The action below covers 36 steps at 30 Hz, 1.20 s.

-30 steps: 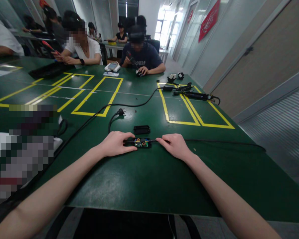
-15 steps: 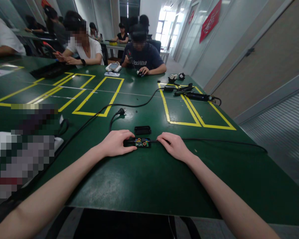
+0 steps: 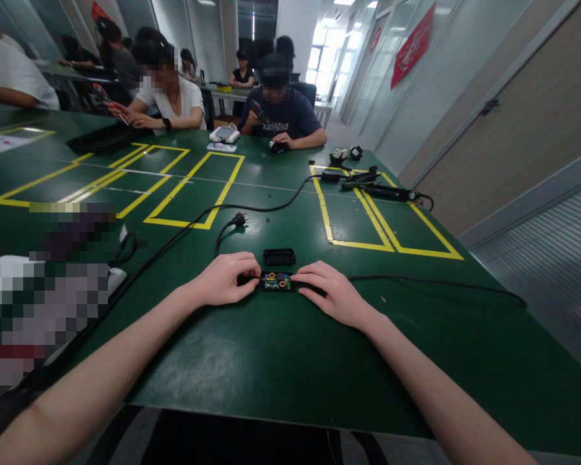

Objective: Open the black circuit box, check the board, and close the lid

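A small green circuit board (image 3: 277,281) with copper-coloured coils lies in an open black plastic case on the table in front of me. My left hand (image 3: 231,279) is at the case's left end, thumb and fingers pinched on the black cable there. At the right end is my right hand (image 3: 330,294); its fingers are stretched out and apart, with the fingertips touching or very near the case's edge. A black cable (image 3: 416,279) runs off to the right from beneath that hand. Just behind the board lies the black case cover (image 3: 279,257), hollow side up.
A two-pin plug (image 3: 239,220) lies beyond my left hand. A long black cable (image 3: 252,207) crosses the green table to an adapter (image 3: 332,175) and a black hair-styling tool (image 3: 387,192). Yellow tape (image 3: 363,246) marks rectangles. Co-workers sit across the table.
My right hand has moved left along the cable to the case's end, its fingers now spread from a pinch. My left fingers have closed together at the left end.
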Available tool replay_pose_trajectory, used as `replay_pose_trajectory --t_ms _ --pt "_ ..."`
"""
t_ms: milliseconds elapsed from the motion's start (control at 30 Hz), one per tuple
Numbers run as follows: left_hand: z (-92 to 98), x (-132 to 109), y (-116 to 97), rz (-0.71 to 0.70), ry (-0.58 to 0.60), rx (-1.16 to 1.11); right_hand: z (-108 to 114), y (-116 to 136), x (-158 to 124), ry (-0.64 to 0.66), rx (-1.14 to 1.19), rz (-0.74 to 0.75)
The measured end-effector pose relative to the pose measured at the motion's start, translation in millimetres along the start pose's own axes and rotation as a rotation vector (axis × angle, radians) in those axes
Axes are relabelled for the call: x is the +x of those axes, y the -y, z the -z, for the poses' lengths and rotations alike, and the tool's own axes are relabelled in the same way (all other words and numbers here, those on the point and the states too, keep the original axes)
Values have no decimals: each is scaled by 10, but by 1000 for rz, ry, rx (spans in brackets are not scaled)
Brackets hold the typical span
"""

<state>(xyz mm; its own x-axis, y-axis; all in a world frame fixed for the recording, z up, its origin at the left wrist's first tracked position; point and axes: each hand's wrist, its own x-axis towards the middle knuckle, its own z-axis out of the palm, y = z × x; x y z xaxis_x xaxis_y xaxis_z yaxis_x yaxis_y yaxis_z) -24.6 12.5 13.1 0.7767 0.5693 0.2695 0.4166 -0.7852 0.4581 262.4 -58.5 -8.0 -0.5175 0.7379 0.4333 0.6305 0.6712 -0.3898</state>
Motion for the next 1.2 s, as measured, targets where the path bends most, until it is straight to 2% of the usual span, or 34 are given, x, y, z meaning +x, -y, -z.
replay_pose_trajectory --t_ms 133,400,700,933,1200 --pt "-23 -3 19 43 7 -94 -1 1 0 2 39 -24" --pt "-98 26 78 71 -41 -120 -11 -35 10 -10 25 -20" --pt "-109 36 52 29 -41 -39 -30 -51 -4 -28 -56 -1" --pt "-155 42 -17 -47 -52 14 -99 -84 -7 89 -100 -16" --pt "-177 39 -43 -110 -105 52 -83 -79 4 72 -53 -1"
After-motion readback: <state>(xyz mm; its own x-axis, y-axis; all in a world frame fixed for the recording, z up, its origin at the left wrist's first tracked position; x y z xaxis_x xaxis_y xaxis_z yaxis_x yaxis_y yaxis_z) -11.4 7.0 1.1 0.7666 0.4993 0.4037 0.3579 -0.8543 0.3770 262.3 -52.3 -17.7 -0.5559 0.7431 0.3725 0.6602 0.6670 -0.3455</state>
